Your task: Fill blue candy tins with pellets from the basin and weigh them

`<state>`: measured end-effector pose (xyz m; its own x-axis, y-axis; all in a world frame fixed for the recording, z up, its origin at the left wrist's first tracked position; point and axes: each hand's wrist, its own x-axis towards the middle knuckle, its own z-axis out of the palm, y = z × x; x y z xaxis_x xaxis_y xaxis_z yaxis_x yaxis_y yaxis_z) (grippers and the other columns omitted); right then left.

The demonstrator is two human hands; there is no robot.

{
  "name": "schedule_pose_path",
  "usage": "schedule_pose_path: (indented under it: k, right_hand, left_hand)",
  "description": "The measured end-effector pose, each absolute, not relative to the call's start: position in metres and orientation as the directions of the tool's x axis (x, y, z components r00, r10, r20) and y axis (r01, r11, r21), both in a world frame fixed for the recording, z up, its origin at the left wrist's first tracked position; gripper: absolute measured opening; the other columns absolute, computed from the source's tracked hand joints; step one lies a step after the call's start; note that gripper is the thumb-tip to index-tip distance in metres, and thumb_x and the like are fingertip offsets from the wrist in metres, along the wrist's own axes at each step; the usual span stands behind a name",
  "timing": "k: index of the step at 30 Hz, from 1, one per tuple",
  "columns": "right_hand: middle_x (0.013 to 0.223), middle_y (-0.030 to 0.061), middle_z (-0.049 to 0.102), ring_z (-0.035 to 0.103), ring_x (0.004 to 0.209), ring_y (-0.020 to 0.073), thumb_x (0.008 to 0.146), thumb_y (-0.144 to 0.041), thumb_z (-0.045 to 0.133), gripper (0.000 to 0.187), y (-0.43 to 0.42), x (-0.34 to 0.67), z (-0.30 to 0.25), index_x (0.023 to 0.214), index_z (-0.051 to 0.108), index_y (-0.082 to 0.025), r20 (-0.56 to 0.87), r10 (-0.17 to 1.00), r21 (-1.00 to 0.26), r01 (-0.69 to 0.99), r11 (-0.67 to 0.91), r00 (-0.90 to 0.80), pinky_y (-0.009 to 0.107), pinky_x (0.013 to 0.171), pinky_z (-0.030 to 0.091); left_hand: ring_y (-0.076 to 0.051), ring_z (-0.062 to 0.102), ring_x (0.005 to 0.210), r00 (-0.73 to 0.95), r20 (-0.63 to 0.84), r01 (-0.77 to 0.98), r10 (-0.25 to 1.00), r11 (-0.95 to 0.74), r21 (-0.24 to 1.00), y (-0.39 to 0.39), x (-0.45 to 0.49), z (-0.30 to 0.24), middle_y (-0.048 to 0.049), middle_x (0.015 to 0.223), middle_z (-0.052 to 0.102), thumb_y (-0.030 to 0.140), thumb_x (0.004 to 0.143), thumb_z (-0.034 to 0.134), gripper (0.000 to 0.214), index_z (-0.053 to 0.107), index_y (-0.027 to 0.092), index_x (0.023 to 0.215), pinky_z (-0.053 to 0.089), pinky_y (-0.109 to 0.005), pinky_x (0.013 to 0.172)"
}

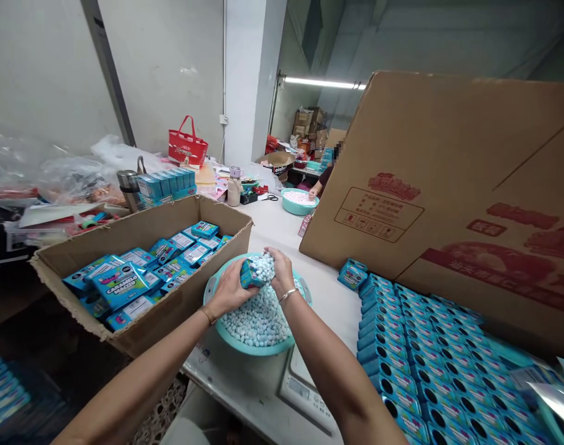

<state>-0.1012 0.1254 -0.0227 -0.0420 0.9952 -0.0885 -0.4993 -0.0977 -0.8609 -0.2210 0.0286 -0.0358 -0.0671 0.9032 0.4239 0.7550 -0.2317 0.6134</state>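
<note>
My left hand [230,288] is wrapped round a small blue candy box [250,275], held tilted above a turquoise basin [256,351]. Cupped beside the box's end, my right hand [282,272] grips a handful of pale blue and white candies [263,267], which are heaped against the box's opening. Loose candies of the same kind [254,321] fill much of the basin below both hands. The box's opening itself is hidden by the candies.
A cardboard box [147,312] of blue candy boxes stands left. On the right, rows of blue boxes [402,346] stand before a large carton [448,185]. A white scale [304,389] sits by the basin. Further back, a person's hand [313,193] is at another basin [298,207].
</note>
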Motion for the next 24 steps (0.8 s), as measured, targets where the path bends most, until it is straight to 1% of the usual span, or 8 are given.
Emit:
schedule_pose_path:
  k: [2, 5, 9, 13, 17, 20, 24]
  right_hand:
    - [0.061, 0.0005, 0.066, 0.061, 0.061, 0.0154, 0.060, -0.027, 0.070, 0.014, 0.122, -0.104, -0.017, 0.067, 0.069, -0.015, -0.081, 0.995, -0.858, -0.503, -0.101, -0.062, 0.027, 0.064, 0.048]
    - [0.062, 0.0007, 0.067, 0.061, 0.062, 0.0152, 0.060, -0.027, 0.070, 0.013, 0.119, -0.105, -0.016, 0.067, 0.068, -0.016, -0.080, 0.994, -0.857, -0.505, -0.106, -0.073, 0.027, 0.064, 0.048]
    - [0.064, 0.0010, 0.068, 0.063, 0.065, 0.0167, 0.061, -0.027, 0.069, 0.012, 0.119, -0.103, -0.020, 0.068, 0.068, -0.017, -0.102, 0.992, -0.855, -0.503, -0.128, -0.078, 0.028, 0.066, 0.050]
    - [0.063, 0.0016, 0.068, 0.064, 0.065, 0.0184, 0.063, -0.029, 0.067, 0.014, 0.119, -0.103, -0.024, 0.071, 0.067, -0.017, -0.122, 0.988, -0.852, -0.501, -0.151, -0.090, 0.030, 0.066, 0.052]
    - [0.067, 0.0033, 0.069, 0.065, 0.067, 0.0188, 0.064, -0.030, 0.067, 0.017, 0.118, -0.104, -0.026, 0.074, 0.067, -0.016, -0.114, 0.988, -0.854, -0.499, -0.149, -0.101, 0.031, 0.067, 0.053]
    - [0.065, 0.0039, 0.069, 0.066, 0.065, 0.0193, 0.066, -0.033, 0.067, 0.019, 0.118, -0.105, -0.026, 0.074, 0.066, -0.016, -0.095, 0.989, -0.860, -0.491, -0.138, -0.112, 0.032, 0.067, 0.054]
    - [0.063, 0.0046, 0.068, 0.066, 0.064, 0.0198, 0.068, -0.036, 0.068, 0.021, 0.116, -0.106, -0.025, 0.073, 0.065, -0.016, -0.042, 0.993, -0.881, -0.464, -0.088, -0.109, 0.033, 0.068, 0.054]
  left_hand:
    - [-0.028, 0.053, 0.119, -0.072, 0.410, 0.760, 0.909, -0.216, 0.613, 0.029, -0.222, -0.034, -0.0093, 0.127, 0.056, 0.034, 0.067, 0.072, 0.073, 0.040, 0.021, 0.131, 0.042, -0.041, 0.101]
    - [-0.028, 0.055, 0.116, -0.092, 0.399, 0.772, 0.912, -0.187, 0.607, 0.028, -0.223, -0.028, -0.0084, 0.124, 0.057, 0.031, 0.066, 0.071, 0.070, 0.041, 0.022, 0.129, 0.044, -0.040, 0.098]
    - [-0.028, 0.053, 0.120, -0.063, 0.353, 0.796, 0.933, -0.166, 0.581, 0.026, -0.225, -0.022, -0.0079, 0.129, 0.055, 0.032, 0.066, 0.070, 0.071, 0.039, 0.024, 0.129, 0.042, -0.039, 0.101]
    - [-0.030, 0.052, 0.121, -0.068, 0.297, 0.830, 0.952, -0.111, 0.547, 0.026, -0.228, -0.017, -0.0070, 0.129, 0.055, 0.033, 0.066, 0.069, 0.070, 0.039, 0.026, 0.129, 0.041, -0.041, 0.099]
    - [-0.029, 0.053, 0.119, -0.046, 0.317, 0.832, 0.947, -0.139, 0.537, 0.026, -0.230, -0.013, -0.0068, 0.125, 0.055, 0.033, 0.067, 0.068, 0.066, 0.041, 0.026, 0.127, 0.043, -0.039, 0.097]
    - [-0.028, 0.053, 0.117, -0.009, 0.330, 0.820, 0.944, -0.182, 0.543, 0.026, -0.232, -0.013, -0.0074, 0.125, 0.055, 0.032, 0.068, 0.067, 0.065, 0.040, 0.024, 0.126, 0.044, -0.038, 0.096]
    - [-0.028, 0.055, 0.115, 0.033, 0.311, 0.832, 0.950, -0.199, 0.518, 0.026, -0.233, -0.010, -0.0069, 0.122, 0.056, 0.032, 0.066, 0.068, 0.064, 0.043, 0.024, 0.125, 0.045, -0.038, 0.094]
